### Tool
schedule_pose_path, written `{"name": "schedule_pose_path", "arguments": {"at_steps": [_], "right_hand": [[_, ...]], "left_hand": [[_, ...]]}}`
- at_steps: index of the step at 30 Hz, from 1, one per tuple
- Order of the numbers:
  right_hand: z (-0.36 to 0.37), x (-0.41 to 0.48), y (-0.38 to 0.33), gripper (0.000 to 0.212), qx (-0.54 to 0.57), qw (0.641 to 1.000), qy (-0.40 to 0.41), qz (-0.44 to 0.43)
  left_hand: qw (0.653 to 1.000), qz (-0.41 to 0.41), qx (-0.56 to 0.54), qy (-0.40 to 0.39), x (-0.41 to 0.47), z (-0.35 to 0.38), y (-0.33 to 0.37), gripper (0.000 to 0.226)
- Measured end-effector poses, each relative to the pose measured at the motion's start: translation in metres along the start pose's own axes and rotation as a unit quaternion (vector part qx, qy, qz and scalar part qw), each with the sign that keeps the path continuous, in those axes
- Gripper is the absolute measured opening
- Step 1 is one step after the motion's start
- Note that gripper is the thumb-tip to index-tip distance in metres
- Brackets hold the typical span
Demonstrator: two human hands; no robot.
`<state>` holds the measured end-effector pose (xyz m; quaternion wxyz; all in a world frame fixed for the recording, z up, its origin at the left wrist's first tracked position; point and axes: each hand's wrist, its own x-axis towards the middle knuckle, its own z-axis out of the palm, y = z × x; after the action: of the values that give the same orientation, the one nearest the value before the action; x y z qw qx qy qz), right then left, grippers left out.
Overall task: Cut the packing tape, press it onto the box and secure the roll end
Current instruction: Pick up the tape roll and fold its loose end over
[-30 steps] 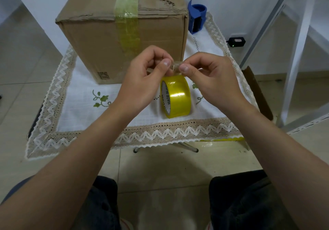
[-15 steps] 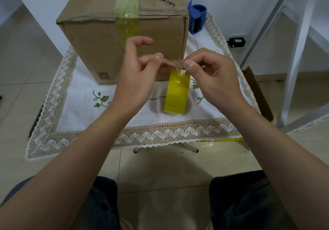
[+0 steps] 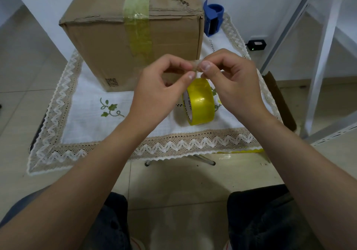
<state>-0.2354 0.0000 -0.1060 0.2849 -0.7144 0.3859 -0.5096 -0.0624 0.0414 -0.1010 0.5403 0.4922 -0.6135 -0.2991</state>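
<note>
A yellow tape roll (image 3: 200, 102) hangs just above the cloth, front right of a brown cardboard box (image 3: 133, 37). A yellowish tape strip (image 3: 138, 13) runs over the box's top and down its front face. My left hand (image 3: 160, 91) and my right hand (image 3: 233, 83) meet above the roll, both pinching its loose tape end (image 3: 196, 67) between thumb and fingers. The roll's white core faces left, partly hidden by my left hand.
The box stands on a white lace-edged tablecloth (image 3: 81, 118) over a small table. A blue tape dispenser (image 3: 213, 17) stands behind the box's right corner. A black device (image 3: 257, 44) lies on the floor at right, beside a white metal frame (image 3: 320, 56). My knees show below.
The roll has turned, so its core shows on the left again. My left index finger has come down and my left hand has closed on the tape end beside my right.
</note>
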Motion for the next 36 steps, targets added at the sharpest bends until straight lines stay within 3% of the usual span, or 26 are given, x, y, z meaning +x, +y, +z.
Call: {"name": "schedule_pose_path", "arguments": {"at_steps": [10,29,33,36], "right_hand": [[-0.0004,-0.0002,-0.0003,0.013,0.007,1.0,-0.011,-0.027],[0.0011,-0.0007,0.0033,0.008,-0.02,0.999,-0.009,-0.026],[-0.0015,-0.0014,0.0023,0.008,-0.072,0.997,-0.002,-0.038],[-0.007,-0.0006,0.0039,0.015,-0.18,0.978,0.043,-0.094]], "left_hand": [[1.0,-0.006,0.02,0.005,-0.0001,0.0004,-0.0042,0.019],[0.998,0.009,0.066,0.014,0.0011,0.0023,-0.0069,0.013],[0.996,-0.01,0.089,0.022,0.0033,0.0026,-0.0091,0.004],[0.994,0.001,0.109,0.016,0.0028,0.004,-0.0078,0.002]]}}
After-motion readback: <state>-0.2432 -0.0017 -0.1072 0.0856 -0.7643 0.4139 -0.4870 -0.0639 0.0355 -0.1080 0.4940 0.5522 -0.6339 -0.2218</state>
